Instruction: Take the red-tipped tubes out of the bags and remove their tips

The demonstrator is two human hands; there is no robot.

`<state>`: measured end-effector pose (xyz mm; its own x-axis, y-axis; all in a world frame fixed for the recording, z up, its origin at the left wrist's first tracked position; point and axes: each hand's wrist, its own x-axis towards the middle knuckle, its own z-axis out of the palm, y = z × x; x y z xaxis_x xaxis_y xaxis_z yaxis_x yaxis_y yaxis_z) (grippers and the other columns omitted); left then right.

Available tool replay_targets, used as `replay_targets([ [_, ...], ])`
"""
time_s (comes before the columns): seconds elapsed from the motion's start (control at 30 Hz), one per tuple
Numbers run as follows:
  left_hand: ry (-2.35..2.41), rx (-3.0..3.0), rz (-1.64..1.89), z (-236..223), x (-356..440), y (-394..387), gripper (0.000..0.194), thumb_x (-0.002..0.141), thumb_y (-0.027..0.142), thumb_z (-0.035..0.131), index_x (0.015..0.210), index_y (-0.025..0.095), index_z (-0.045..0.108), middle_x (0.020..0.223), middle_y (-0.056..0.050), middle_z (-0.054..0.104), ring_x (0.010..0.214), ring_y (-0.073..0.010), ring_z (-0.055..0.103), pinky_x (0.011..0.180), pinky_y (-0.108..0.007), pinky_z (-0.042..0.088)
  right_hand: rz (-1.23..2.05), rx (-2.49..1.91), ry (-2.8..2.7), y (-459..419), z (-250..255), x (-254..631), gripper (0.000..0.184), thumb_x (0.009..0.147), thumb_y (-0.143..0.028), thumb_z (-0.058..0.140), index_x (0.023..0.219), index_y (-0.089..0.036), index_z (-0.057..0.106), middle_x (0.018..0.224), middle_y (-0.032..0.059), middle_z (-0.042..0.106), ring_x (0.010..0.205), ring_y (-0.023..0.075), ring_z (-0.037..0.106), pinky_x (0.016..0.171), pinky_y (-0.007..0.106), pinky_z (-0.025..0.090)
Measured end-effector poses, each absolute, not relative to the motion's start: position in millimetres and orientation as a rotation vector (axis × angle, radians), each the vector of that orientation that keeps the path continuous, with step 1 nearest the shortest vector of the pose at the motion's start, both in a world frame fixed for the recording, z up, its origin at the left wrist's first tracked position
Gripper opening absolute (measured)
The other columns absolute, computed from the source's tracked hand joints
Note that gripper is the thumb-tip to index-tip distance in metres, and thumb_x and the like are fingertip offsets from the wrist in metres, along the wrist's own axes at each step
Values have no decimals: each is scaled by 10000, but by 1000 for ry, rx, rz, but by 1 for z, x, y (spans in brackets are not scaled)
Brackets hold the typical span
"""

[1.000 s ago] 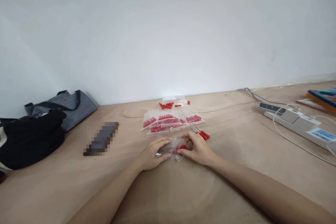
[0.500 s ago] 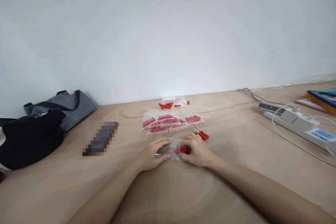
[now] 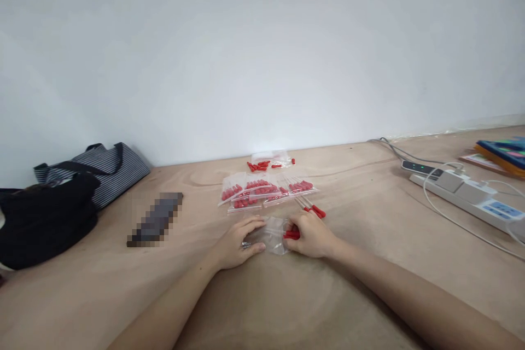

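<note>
The fingers of the right hand are curled with the thumb around a few red pieces, grasping them at the right edge of a small clear bag. That bag lies on the wooden tabletop, between the two hands. The left hand rests at the bag's other side, its thumb and forefinger parted, with the bag reaching into the gap between them; the film is so transparent that I cannot tell whether this hand actually pinches it.

Just beyond the right hand lie some red-ended sticks, their pale shafts running back toward a group of filled bags. These overlap one another, and red ends show through their clear sides. Farther back, near the wall, loose red bits are scattered in front of another clear bag.

Well apart on the left is a dark pixelated object, and past it a striped bag with a black bag in front. On the right, a white power strip carries plugged-in adapters and cables, near a stack of colourful books.
</note>
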<state>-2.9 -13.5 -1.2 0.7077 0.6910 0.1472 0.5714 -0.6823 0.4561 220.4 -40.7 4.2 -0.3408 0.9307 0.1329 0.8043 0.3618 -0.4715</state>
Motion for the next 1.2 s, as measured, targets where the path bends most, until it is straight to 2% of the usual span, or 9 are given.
replay_targets([
  [0.23, 1008, 2524, 434, 2, -4, -14, 415, 782, 406, 512, 1150, 215, 485, 1254, -75, 489, 1174, -209, 421, 982, -382, 349, 803, -1152, -2323, -37, 16, 256, 161, 727, -284, 545, 762, -171, 654, 604, -25, 597, 562, 97, 495, 531, 196, 337],
  [0.33, 1014, 2513, 430, 4, -3, -15, 397, 782, 393, 514, 1137, 217, 496, 1252, -75, 492, 1164, -211, 433, 974, -389, 355, 916, -1176, -2211, -32, 20, 281, 237, 717, -329, 558, 836, -160, 674, 630, -19, 618, 558, 107, 503, 512, 201, 358],
  [0.43, 1005, 2508, 433, 5, -3, -16, 386, 783, 379, 513, 1130, 211, 500, 1252, -79, 491, 1156, -212, 441, 969, -390, 360, 906, -1314, -1975, -29, 22, 310, 337, 684, -416, 582, 903, -179, 679, 761, 4, 670, 674, 156, 566, 590, 235, 420],
  [0.63, 1007, 2525, 427, 4, -4, -16, 386, 782, 365, 514, 1131, 202, 499, 1249, -84, 491, 1165, -210, 433, 975, -383, 358, 645, -1630, -1586, -27, 9, 354, 358, 639, -453, 611, 858, -183, 698, 858, 54, 687, 797, 227, 607, 668, 284, 458],
  [0.87, 1074, 2613, 492, 8, -4, -18, 360, 771, 333, 519, 1108, 207, 531, 1232, -90, 492, 1138, -239, 447, 947, -421, 381, 484, -1750, -1621, -22, -14, 338, 317, 686, -377, 563, 896, -167, 675, 846, 55, 684, 774, 217, 620, 671, 285, 462],
  [1.03, 1176, 2723, 611, 10, 9, -30, 265, 797, 213, 436, 1009, 195, 594, 1064, -79, 592, 988, -217, 539, 875, -412, 435, 379, -1736, -1732, -14, -19, 307, 314, 739, -375, 499, 872, -153, 679, 844, 86, 665, 721, 197, 608, 665, 294, 453],
  [1.1, 1174, 2721, 653, 5, 16, -35, 291, 824, 199, 386, 1033, 205, 587, 1074, -74, 594, 999, -209, 539, 873, -394, 442, 378, -1725, -1738, -12, -19, 301, 315, 751, -381, 483, 868, -161, 676, 842, 80, 665, 701, 188, 604, 644, 288, 451],
  [1.2, 1199, 2673, 588, -3, 23, -42, 349, 864, 252, 338, 1172, 228, 502, 1191, -79, 537, 1091, -221, 491, 915, -412, 417, 449, -1720, -1716, -11, -17, 302, 314, 762, -387, 468, 844, -163, 671, 824, 69, 675, 696, 180, 604, 633, 274, 446],
])
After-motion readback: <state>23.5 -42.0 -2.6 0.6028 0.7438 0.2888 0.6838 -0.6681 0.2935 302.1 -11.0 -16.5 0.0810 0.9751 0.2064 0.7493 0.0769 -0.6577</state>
